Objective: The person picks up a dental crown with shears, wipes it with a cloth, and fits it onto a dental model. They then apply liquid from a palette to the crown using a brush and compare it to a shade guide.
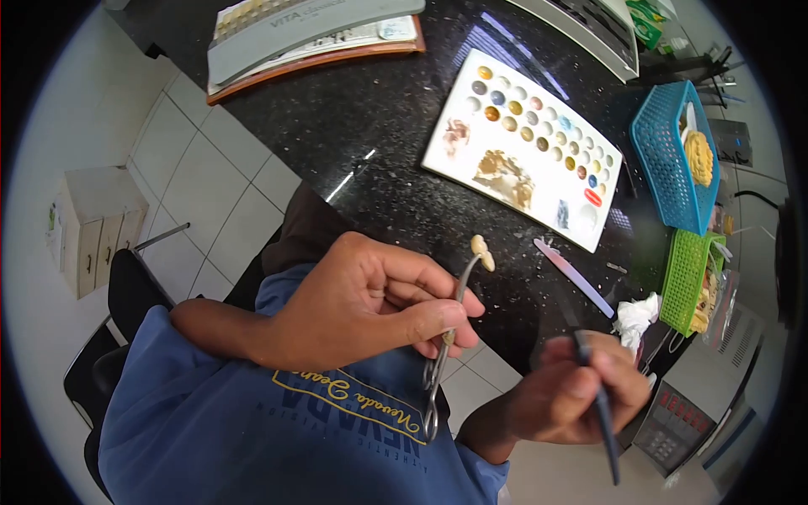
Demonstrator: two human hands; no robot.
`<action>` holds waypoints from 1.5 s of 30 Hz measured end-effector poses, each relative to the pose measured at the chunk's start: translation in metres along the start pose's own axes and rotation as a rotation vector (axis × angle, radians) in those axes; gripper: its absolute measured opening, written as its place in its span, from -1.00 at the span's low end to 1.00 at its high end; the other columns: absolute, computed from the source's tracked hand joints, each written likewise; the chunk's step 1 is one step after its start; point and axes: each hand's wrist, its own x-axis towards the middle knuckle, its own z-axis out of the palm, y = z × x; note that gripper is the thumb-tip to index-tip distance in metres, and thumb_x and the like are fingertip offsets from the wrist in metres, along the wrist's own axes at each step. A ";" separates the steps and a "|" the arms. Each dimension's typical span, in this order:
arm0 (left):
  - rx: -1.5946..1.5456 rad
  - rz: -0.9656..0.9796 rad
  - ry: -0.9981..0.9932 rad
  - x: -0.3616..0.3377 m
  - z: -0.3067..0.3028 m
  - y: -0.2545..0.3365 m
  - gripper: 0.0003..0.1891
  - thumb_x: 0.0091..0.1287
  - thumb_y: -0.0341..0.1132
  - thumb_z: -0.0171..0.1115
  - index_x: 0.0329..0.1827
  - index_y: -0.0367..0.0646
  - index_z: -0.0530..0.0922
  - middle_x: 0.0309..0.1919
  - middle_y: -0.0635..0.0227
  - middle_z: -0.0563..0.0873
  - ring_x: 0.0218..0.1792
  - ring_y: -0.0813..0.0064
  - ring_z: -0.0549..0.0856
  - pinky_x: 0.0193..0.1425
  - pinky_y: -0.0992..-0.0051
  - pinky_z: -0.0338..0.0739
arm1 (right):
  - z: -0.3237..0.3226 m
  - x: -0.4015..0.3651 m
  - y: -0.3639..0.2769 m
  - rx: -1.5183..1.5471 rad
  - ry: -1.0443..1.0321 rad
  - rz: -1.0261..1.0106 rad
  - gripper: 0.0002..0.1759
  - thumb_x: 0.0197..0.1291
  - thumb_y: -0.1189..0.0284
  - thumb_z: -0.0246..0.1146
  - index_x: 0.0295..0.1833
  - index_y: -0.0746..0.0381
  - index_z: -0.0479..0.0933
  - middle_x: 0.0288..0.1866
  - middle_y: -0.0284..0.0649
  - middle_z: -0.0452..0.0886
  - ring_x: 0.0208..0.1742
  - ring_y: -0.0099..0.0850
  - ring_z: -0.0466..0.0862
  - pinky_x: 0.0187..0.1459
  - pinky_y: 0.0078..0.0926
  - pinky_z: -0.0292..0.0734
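My left hand [370,307] grips metal forceps [443,345] near their middle. The curved tip of the forceps clamps a small cream tooth-shaped piece [482,252] above the black counter [379,143]. My right hand [581,391] holds a thin dark brush handle [602,412] like a pen, its upper end pointing toward the piece. The brush tip is blurred. A white mixing palette [522,156] with several coloured wells lies beyond the piece on the counter.
A blue basket [669,164] and a green basket [686,282] with dental casts stand at the right. A lilac flat tool [576,278] and crumpled tissue [635,316] lie beside them. A shade guide on a tray [311,34] lies far left. A device with red digits [677,417] sits low right.
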 end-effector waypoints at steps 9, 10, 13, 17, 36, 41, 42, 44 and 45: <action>-0.010 0.007 0.000 0.001 -0.002 0.000 -0.80 0.32 -0.53 0.06 -0.08 -0.50 0.52 -0.27 -0.06 0.69 -0.22 0.30 0.73 -0.14 0.48 0.66 | -0.020 0.042 0.017 -0.270 -0.141 0.236 -0.85 0.10 0.61 0.27 -0.22 0.44 0.49 -0.37 -0.11 0.58 -0.39 -0.48 0.64 -0.27 -0.68 0.52; -0.016 0.007 -0.001 0.001 -0.003 -0.001 -0.80 0.32 -0.53 0.06 -0.08 -0.50 0.52 -0.27 -0.06 0.69 -0.22 0.30 0.73 -0.14 0.48 0.66 | -0.019 0.041 0.019 -0.299 -0.160 0.220 -0.86 0.09 0.62 0.27 -0.23 0.43 0.50 -0.37 -0.12 0.58 -0.38 -0.48 0.64 -0.26 -0.67 0.52; -0.034 0.011 -0.013 0.001 -0.005 -0.002 -0.80 0.32 -0.55 0.05 -0.08 -0.51 0.51 -0.28 -0.08 0.68 -0.21 0.29 0.73 -0.13 0.47 0.66 | -0.017 0.040 0.025 -0.350 -0.168 0.203 -0.87 0.09 0.62 0.27 -0.24 0.44 0.51 -0.37 -0.13 0.59 -0.37 -0.46 0.66 -0.26 -0.66 0.53; -0.040 0.023 -0.024 0.002 -0.006 -0.002 -0.81 0.31 -0.57 0.04 -0.09 -0.52 0.51 -0.28 -0.07 0.69 -0.22 0.31 0.73 -0.13 0.49 0.66 | -0.016 0.041 0.024 -0.354 -0.109 0.192 -0.86 0.09 0.61 0.27 -0.23 0.44 0.52 -0.37 -0.14 0.59 -0.36 -0.44 0.67 -0.27 -0.66 0.54; -0.096 0.005 -0.002 0.001 -0.002 -0.004 -0.81 0.29 -0.55 0.13 -0.09 -0.51 0.52 -0.27 0.00 0.70 -0.19 0.43 0.72 -0.10 0.59 0.64 | -0.009 0.005 0.000 -0.073 -0.108 0.038 -0.70 0.19 0.30 0.25 -0.21 0.27 0.34 -0.51 -0.18 0.46 -0.60 -0.44 0.48 -0.53 -0.63 0.37; -0.072 0.032 0.015 0.001 -0.001 -0.007 -0.81 0.28 -0.55 0.15 -0.10 -0.50 0.53 -0.27 0.00 0.70 -0.20 0.46 0.72 -0.09 0.61 0.64 | -0.003 -0.006 0.002 0.035 -0.241 -0.034 -0.75 0.16 0.43 0.21 -0.14 0.29 0.34 -0.46 -0.17 0.49 -0.58 -0.43 0.54 -0.52 -0.60 0.43; -0.051 0.049 0.015 0.001 -0.001 -0.008 -0.81 0.28 -0.54 0.16 -0.09 -0.50 0.54 -0.27 0.00 0.70 -0.21 0.47 0.72 -0.10 0.61 0.64 | -0.003 -0.005 0.003 0.030 -0.267 -0.052 -0.75 0.15 0.45 0.21 -0.12 0.30 0.34 -0.46 -0.17 0.50 -0.57 -0.43 0.55 -0.51 -0.60 0.45; -0.029 0.066 0.013 0.001 -0.001 -0.008 -0.81 0.28 -0.54 0.16 -0.09 -0.50 0.54 -0.27 0.01 0.70 -0.22 0.48 0.72 -0.10 0.62 0.64 | -0.003 -0.004 0.004 0.039 -0.285 -0.076 -0.73 0.14 0.46 0.22 -0.10 0.30 0.34 -0.45 -0.17 0.51 -0.57 -0.42 0.57 -0.51 -0.60 0.48; -0.020 0.070 0.013 0.001 -0.001 -0.008 -0.80 0.28 -0.54 0.16 -0.09 -0.50 0.54 -0.27 0.01 0.70 -0.23 0.49 0.72 -0.11 0.62 0.64 | -0.004 -0.004 0.004 0.025 -0.299 -0.076 -0.73 0.14 0.46 0.22 -0.11 0.31 0.35 -0.44 -0.17 0.51 -0.56 -0.41 0.58 -0.50 -0.59 0.48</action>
